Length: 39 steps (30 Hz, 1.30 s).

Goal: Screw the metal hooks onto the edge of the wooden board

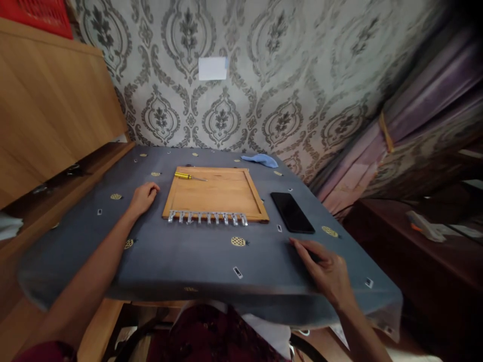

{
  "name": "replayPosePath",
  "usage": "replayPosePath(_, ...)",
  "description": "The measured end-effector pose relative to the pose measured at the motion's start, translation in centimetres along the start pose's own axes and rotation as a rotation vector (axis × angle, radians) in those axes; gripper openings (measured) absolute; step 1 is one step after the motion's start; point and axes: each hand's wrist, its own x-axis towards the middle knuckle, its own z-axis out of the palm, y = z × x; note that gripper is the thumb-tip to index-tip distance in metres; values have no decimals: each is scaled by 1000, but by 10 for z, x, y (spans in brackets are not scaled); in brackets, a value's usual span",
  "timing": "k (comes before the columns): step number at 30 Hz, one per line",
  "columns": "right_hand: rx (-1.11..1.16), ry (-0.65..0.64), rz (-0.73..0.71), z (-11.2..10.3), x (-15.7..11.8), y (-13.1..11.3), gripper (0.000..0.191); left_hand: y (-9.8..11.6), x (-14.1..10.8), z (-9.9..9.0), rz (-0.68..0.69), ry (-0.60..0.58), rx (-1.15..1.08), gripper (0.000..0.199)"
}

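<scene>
My left hand (144, 197) rests on the tablecloth left of a framed wooden panel (217, 192), its fingers curled in with nothing seen in them. Along the panel's near edge runs a row of several shiny metal clips (207, 217). On its far left corner lies a screwdriver (188, 176) with a yellow and black handle. My right hand (322, 266) is at the near right of the table, fingers bent and drawn together, with no object visible in it. A black smartphone (292, 212) lies just beyond this hand, not touched by it.
A grey-blue tablecloth (181, 261) with pineapple prints covers the table. At the back lies a blue cloth (261, 160). A wooden cabinet (56, 105) stands on the left, with a red basket (41, 15) on top. On the right are a purple curtain (418, 136) and a dark red surface (407, 241).
</scene>
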Motion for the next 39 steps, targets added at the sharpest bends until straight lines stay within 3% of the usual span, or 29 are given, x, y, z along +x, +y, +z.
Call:
replayPosePath(5, -15, -29, 9, -2, 4, 1, 37, 12, 11, 0, 72, 33, 54, 35)
replayPosePath(11, -57, -80, -5, -3, 6, 5, 40, 34, 62, 7, 207, 78, 131, 36)
replayPosePath(16, -63, -82, 34, -2, 6, 3, 39, 41, 91, 21, 286, 28, 178, 36)
replayPosePath(21, -27, -72, 97, 0, 7, -5, 40, 38, 90, 17, 325, -77, 172, 35)
replayPosePath(25, -18, -74, 157, 2, 6, -7, 41, 49, 77, -3, 323, -123, 155, 29)
replayPosePath(28, -5, -50, 189, 4, 4, -8, 37, 76, 66, -25, 333, -97, 133, 28)
replayPosePath(32, 21, -41, 199, 13, 19, -24, 37, 132, 46, -44, 414, -56, 106, 25)
replayPosePath(35, 119, -75, 130, 27, 52, -55, 51, 180, 23, -47, 502, -103, 78, 22)
replayPosePath(38, 389, -110, -60, 43, 89, -94, 63, 221, -1, -48, 618, -156, 26, 20)
replayPosePath(39, 470, -175, -106, 47, 99, -106, 66, 232, -7, -48, 670, -166, 1, 21)
